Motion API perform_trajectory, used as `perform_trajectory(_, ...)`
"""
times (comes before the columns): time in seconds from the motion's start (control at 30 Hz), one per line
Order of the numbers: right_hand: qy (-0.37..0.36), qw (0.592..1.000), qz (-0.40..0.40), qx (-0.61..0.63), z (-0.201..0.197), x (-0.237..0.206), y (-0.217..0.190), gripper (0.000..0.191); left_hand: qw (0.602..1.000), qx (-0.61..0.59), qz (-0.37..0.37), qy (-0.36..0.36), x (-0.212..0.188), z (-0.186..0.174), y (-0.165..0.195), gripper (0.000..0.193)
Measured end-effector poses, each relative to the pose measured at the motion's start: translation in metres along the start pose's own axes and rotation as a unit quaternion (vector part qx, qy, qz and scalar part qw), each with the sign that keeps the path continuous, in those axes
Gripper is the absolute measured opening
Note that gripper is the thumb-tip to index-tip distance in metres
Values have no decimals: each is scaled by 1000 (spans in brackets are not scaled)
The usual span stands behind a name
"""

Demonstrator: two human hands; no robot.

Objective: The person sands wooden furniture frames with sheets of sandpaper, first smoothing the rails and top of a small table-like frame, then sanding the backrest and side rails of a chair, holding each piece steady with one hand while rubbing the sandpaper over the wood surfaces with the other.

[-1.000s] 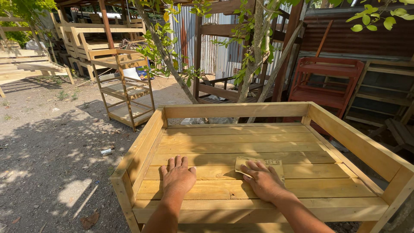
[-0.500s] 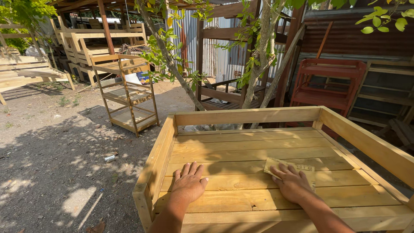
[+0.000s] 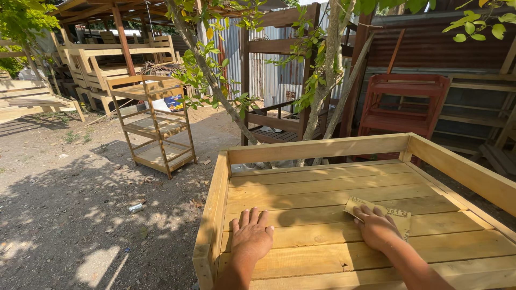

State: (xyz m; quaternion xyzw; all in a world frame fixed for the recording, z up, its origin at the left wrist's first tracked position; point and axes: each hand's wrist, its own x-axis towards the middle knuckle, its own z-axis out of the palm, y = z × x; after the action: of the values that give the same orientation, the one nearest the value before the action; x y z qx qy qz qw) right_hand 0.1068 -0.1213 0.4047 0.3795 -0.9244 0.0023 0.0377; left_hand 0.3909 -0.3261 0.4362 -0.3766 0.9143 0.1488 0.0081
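A large pale wooden tray-like frame [image 3: 317, 147] with a slatted floor and raised side boards fills the lower right of the head view. My left hand [image 3: 251, 236] lies flat, fingers spread, on the slats near the frame's left wall, holding nothing. My right hand [image 3: 376, 226] presses a tan sheet of sandpaper [image 3: 399, 216] flat against the slats in the middle of the floor. Part of the sheet is hidden under my fingers.
A small wooden shelf unit [image 3: 153, 121] stands on the dirt ground to the left. A thin tree [image 3: 322, 80] grows just behind the frame. A red wooden rack [image 3: 403, 104] stands at the back right, and stacked wooden furniture [image 3: 91, 64] at the back left.
The view has shifted so the frame sits further right. My right hand has slid the sandpaper along the slats; my left hand stays flat on the wood.
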Motion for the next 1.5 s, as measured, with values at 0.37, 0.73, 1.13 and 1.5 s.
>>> perform_trajectory(0.37, 13, 994, -82, 76, 9, -11, -52, 49, 998, -21, 39, 33, 3, 7, -12, 62)
perform_trajectory(0.73, -4, 986, -136, 92, 11, -29, -148, 47, 992, -65, 103, 9, -7, -5, -6, 72)
perform_trajectory(1.13, -194, 892, -169, 372, -70, -64, -99, 76, 833, -521, 148, 111, 47, 31, -19, 27)
perform_trajectory(1.5, 278, 922, -193, 189, -46, -39, -43, 59, 950, -190, 22, 246, 30, 15, -9, 49)
